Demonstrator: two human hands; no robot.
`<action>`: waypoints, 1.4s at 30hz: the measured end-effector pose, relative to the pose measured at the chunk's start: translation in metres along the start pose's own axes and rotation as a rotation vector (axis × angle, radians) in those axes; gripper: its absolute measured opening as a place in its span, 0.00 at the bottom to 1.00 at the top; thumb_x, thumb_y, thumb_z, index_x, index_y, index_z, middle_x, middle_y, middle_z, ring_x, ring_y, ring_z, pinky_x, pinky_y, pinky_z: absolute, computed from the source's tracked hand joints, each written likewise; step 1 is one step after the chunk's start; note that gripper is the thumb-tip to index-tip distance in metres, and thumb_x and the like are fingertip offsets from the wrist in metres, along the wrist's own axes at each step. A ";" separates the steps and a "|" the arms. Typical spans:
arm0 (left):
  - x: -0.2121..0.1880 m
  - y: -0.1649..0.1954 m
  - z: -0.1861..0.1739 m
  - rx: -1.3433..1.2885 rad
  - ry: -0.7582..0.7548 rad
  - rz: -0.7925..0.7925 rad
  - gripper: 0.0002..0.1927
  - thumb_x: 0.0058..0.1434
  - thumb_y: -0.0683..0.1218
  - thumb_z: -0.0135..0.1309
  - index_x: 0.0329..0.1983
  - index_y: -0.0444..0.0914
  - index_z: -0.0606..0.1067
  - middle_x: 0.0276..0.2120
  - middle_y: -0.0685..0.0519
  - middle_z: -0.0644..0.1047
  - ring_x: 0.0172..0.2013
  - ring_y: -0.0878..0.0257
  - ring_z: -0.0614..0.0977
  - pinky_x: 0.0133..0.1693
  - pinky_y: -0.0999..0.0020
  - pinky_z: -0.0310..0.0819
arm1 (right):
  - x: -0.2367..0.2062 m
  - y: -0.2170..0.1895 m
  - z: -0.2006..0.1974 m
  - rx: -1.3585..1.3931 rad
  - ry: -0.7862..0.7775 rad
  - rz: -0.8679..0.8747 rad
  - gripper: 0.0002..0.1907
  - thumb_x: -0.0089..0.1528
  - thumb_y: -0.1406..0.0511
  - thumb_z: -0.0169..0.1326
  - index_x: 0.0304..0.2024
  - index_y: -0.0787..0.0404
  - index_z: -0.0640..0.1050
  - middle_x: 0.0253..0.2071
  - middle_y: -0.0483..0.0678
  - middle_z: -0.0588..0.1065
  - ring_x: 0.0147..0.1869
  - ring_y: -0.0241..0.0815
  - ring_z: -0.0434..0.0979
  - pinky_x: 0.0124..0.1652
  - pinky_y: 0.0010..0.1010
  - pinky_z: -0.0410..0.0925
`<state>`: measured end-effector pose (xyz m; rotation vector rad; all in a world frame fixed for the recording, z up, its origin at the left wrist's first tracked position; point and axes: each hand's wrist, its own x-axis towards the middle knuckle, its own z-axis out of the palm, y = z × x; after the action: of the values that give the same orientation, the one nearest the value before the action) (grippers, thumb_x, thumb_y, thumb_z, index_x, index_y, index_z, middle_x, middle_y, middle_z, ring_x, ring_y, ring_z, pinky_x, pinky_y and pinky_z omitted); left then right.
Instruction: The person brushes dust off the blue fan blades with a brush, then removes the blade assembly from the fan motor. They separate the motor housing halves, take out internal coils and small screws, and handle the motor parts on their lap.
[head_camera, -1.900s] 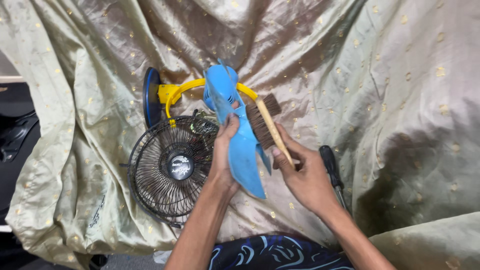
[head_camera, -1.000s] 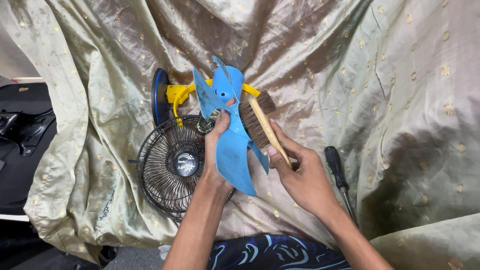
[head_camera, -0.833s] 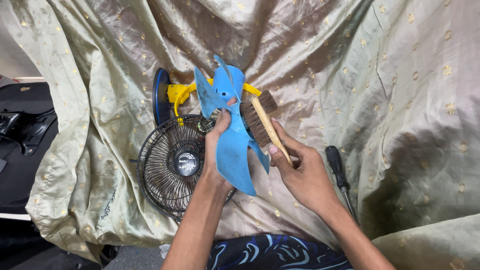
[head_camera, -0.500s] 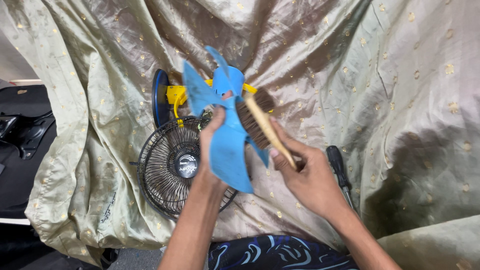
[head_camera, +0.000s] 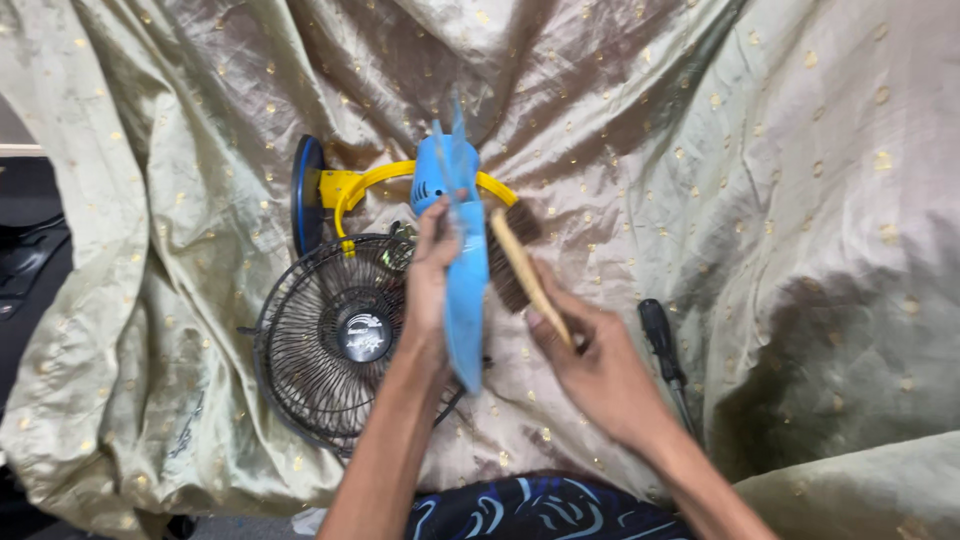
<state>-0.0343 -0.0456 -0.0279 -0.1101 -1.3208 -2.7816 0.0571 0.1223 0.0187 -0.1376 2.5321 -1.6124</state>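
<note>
Standing edge-on with its long axis running near to far, the blue fan blade (head_camera: 463, 290) is pinched in the left hand (head_camera: 428, 275), while the wooden brush (head_camera: 515, 262), gripped by the right hand (head_camera: 590, 365), is pressed against its right face above the gold cloth (head_camera: 780, 200).

Left hand (head_camera: 430, 275) grips blue fan blade (head_camera: 463, 290); right hand (head_camera: 590, 365) presses brush (head_camera: 515, 260) against it.

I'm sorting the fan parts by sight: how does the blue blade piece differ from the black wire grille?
The blue blade piece is solid plastic, held up edge-on in the left hand; the black wire grille is an open round cage lying flat on the cloth. The right hand holds a brush against the blade; nothing touches the grille.
</note>
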 end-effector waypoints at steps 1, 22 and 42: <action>0.002 0.002 -0.002 -0.061 0.023 -0.017 0.20 0.66 0.43 0.46 0.62 0.43 0.68 0.45 0.55 0.78 0.35 0.67 0.79 0.37 0.73 0.75 | -0.006 0.002 0.002 0.059 -0.023 -0.101 0.29 0.68 0.62 0.51 0.73 0.47 0.66 0.75 0.42 0.62 0.60 0.46 0.78 0.44 0.37 0.79; -0.015 0.019 0.005 -0.005 0.111 -0.034 0.21 0.69 0.44 0.49 0.65 0.42 0.66 0.44 0.55 0.74 0.39 0.67 0.75 0.40 0.72 0.71 | -0.020 -0.011 0.027 0.643 -0.111 0.384 0.31 0.69 0.57 0.47 0.76 0.42 0.63 0.36 0.45 0.69 0.20 0.29 0.57 0.16 0.22 0.55; -0.038 0.081 0.068 0.695 -0.354 0.147 0.18 0.70 0.45 0.51 0.62 0.39 0.69 0.56 0.50 0.70 0.54 0.57 0.75 0.56 0.62 0.71 | -0.055 -0.054 0.009 1.201 0.019 0.562 0.08 0.71 0.63 0.41 0.50 0.57 0.69 0.32 0.43 0.65 0.16 0.24 0.54 0.11 0.15 0.52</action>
<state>0.0126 -0.0429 0.0742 -0.6439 -2.1675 -2.0925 0.1131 0.0994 0.0676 0.6281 1.0461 -2.4258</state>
